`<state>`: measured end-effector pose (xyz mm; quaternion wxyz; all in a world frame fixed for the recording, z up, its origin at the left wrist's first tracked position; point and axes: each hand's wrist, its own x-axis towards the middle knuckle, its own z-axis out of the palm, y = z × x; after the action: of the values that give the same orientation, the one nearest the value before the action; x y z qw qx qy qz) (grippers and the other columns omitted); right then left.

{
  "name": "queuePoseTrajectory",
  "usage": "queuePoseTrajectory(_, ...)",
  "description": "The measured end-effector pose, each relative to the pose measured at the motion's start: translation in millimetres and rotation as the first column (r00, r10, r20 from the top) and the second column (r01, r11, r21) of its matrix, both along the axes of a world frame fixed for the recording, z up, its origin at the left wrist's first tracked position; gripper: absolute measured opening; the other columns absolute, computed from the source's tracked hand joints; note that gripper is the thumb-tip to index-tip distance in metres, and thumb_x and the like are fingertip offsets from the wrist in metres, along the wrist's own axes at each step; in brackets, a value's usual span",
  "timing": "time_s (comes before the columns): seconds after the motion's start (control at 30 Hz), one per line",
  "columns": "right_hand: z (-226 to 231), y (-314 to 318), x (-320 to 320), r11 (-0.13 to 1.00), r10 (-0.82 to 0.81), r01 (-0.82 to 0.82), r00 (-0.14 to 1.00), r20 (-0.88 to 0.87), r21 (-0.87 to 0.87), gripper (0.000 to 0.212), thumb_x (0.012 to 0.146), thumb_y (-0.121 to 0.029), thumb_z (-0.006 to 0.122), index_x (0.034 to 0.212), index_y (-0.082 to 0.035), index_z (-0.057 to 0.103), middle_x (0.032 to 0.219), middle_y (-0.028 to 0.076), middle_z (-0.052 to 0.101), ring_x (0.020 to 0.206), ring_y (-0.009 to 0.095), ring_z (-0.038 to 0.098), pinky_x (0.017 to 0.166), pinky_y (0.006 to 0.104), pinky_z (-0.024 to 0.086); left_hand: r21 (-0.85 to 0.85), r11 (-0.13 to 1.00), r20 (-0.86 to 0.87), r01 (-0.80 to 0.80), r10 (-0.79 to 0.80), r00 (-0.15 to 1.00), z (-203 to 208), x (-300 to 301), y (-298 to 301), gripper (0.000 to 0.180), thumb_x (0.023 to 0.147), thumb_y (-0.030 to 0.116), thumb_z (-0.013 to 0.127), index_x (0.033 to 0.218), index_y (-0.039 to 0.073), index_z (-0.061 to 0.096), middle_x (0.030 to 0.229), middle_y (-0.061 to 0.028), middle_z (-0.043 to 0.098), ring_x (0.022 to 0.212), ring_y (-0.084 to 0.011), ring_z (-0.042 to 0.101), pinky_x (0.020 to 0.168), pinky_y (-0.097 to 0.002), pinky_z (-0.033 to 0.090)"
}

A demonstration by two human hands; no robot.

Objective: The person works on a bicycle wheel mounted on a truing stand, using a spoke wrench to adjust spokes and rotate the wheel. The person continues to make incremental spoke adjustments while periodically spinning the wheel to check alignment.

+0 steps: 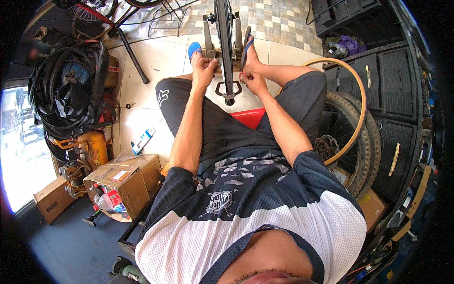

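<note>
A narrow black bicycle wheel (224, 45) stands upright in front of me, seen edge-on, between the two arms of a metal truing stand (238, 35). My left hand (204, 70) is at the wheel's left side, thumb and fingers pinched together; what they hold, if anything, is too small to make out. On the other side, my right hand (254, 83) has its fingers closed on a small red ring-shaped tool (241, 75), close to the wheel. Below the wheel's near end sits a black loop-shaped handle (220, 90).
I sit on a red seat (249, 117). Tan-rimmed and knobby tyres (363, 142) lean by black drawers (399, 90) at right. At left are hanging tyres (45, 75), an orange compressor (94, 146), an open cardboard box (142, 182) and a blue-white package (143, 140).
</note>
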<state>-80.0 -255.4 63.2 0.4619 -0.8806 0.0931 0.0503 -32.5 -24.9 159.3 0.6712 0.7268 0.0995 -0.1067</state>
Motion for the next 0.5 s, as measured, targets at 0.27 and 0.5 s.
queuePoseTrajectory(0.27, -4.4, 0.2, -0.5, 1.0, 0.003, -0.003, 0.999, 0.049, -0.017, 0.035, 0.087, -0.033, 0.074, 0.081, 0.001, 0.069, 0.067, 0.008, 0.066, 0.063, 0.016, 0.061, 0.06, 0.0346, 0.047, 0.0, 1.0, 0.006, 0.001, -0.001, 1.0, 3.5, -0.9, 0.6, 0.03, 0.095, 0.026, 0.07, 0.103, -0.003, 0.067, 0.083, -0.0059, 0.07, 0.071, -0.0118, 0.064, 0.061, -0.0259, 0.05)
queuePoseTrajectory(0.5, 10.0, -5.2, 1.8, 0.999, 0.042, -0.042, 0.999, 0.019, 0.02, 0.036, 0.088, -0.035, 0.073, 0.082, 0.0, 0.069, 0.068, 0.007, 0.065, 0.062, 0.014, 0.06, 0.059, 0.033, 0.046, -0.026, 1.0, 0.11, -0.005, 0.008, 0.994, 29.3, -5.4, -4.5, 0.028, 0.095, 0.023, 0.07, 0.102, -0.004, 0.067, 0.08, -0.0071, 0.069, 0.071, -0.0125, 0.065, 0.064, -0.0262, 0.051)
